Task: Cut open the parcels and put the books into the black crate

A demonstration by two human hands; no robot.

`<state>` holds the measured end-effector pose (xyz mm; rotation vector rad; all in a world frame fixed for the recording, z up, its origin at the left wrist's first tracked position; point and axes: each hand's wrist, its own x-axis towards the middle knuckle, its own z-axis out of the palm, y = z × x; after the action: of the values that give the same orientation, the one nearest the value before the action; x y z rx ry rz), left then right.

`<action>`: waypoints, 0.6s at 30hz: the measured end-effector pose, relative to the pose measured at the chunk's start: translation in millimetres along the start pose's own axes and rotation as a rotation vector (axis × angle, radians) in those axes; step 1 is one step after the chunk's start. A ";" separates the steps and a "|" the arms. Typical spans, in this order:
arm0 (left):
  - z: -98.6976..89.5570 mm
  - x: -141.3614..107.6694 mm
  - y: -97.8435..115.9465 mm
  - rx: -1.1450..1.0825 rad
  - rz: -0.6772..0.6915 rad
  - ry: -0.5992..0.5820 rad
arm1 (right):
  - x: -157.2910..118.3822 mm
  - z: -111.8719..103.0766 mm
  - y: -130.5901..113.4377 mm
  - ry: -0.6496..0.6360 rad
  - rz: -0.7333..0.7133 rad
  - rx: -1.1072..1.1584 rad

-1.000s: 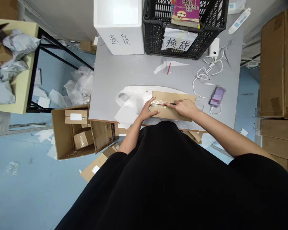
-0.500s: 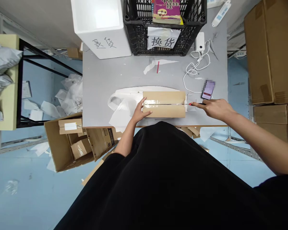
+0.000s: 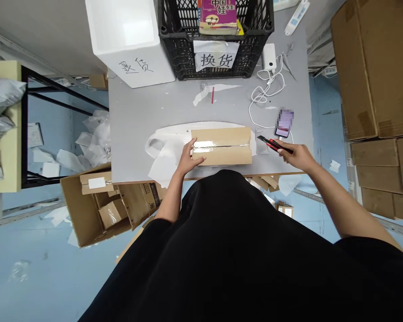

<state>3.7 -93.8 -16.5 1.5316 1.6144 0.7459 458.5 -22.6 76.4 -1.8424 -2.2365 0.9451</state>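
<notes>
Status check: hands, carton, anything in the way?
Left hand on left end of carton. Right hand holds cutter, clear of carton. Dark line along carton top. Phone near right hand.

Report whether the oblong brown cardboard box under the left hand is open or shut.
Shut. The brown box has flat top flaps meeting along a dark seam; whether the clear tape is fully cut, I cannot tell.

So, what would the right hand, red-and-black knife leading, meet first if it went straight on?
Likely the right end of the brown rectangular cardboard box, or white plastic sheeting beneath; depth unclear.
</notes>
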 end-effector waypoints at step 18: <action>98.8 43.0 96.3 0.486 0.356 -0.182 | -2.1 67.5 -9.1 -0.103 0.179 0.950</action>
<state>139.7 -50.5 6.0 2.2065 1.4676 0.3878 421.4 -52.1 27.4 -1.5222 -1.2411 1.7451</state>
